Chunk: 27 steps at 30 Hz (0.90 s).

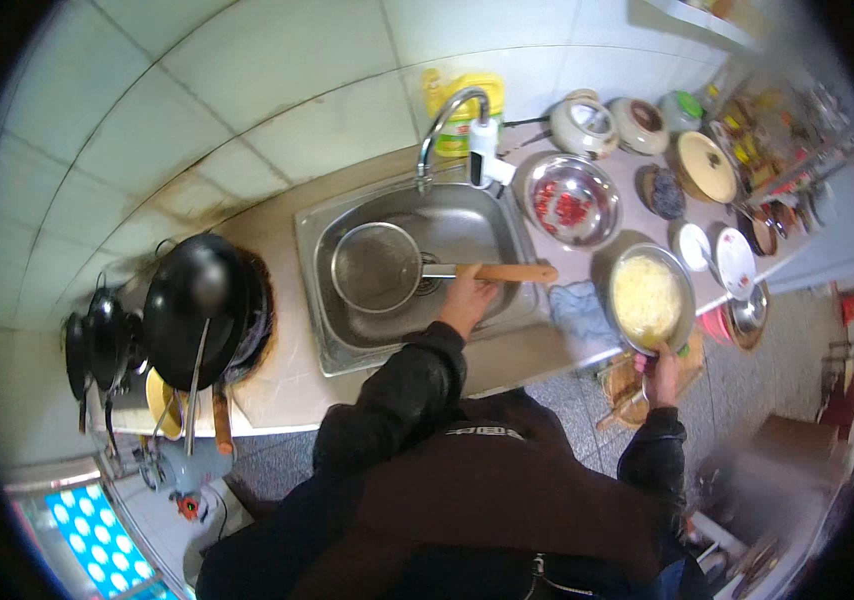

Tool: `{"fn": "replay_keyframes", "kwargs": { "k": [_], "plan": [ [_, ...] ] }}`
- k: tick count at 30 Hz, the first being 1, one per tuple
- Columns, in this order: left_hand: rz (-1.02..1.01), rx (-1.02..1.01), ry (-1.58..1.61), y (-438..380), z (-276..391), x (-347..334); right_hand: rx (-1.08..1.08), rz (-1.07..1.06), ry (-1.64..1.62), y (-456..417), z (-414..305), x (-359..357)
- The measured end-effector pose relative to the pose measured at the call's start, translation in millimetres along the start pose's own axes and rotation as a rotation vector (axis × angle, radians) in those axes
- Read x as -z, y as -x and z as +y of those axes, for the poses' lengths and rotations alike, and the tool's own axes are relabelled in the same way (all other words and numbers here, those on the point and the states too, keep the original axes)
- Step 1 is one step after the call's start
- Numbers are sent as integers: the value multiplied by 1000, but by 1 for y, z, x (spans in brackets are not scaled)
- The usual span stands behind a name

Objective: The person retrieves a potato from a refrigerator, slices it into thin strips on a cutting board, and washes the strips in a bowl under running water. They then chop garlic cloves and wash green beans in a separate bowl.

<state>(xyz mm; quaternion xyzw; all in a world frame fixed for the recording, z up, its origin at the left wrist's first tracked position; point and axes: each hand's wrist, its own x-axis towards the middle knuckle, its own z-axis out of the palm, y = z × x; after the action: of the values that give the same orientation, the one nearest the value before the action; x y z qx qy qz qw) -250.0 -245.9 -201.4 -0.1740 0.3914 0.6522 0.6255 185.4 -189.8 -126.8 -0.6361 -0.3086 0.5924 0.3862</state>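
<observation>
My left hand (467,300) grips the wooden handle (515,273) of a round fine-mesh strainer (376,267). The strainer is over the stainless steel sink (464,210), whose drain shows partly behind the handle. My right hand (662,377) holds the near rim of a metal bowl (686,283) at the counter's front edge. Pale yellow shredded food (647,300), perhaps potato, fills the bowl, with some liquid along the near side. Between the sink and the bowl lies a crumpled blue cloth (581,311).
A chrome faucet (442,124) arches over the sink's back, before a yellow jug (483,90). Behind my right hand's bowl stands another metal bowl (607,196) with chopped red pieces (571,210). A black wok (191,311) with a ladle sits left. Ceramic jars (637,127) line the wall.
</observation>
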Motion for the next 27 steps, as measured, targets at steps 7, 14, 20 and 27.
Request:
{"fn": "replay_keyframes", "kwargs": {
  "k": [7, 14, 20, 27],
  "plan": [
    [109, -168, 194, 3, -14, -23, -317, -415, 148, 23, -40, 15],
    [193, -356, -203, 191, -8, 26, -457, -569, 292, 41, -5, 89],
    [668, -935, -1577, 293, -50, 121, -409, -473, 322, 45, 105, 144],
    [730, -773, -1760, 345, -103, 191, -481, -287, 419, 117, 174, 205]
  ]
}}
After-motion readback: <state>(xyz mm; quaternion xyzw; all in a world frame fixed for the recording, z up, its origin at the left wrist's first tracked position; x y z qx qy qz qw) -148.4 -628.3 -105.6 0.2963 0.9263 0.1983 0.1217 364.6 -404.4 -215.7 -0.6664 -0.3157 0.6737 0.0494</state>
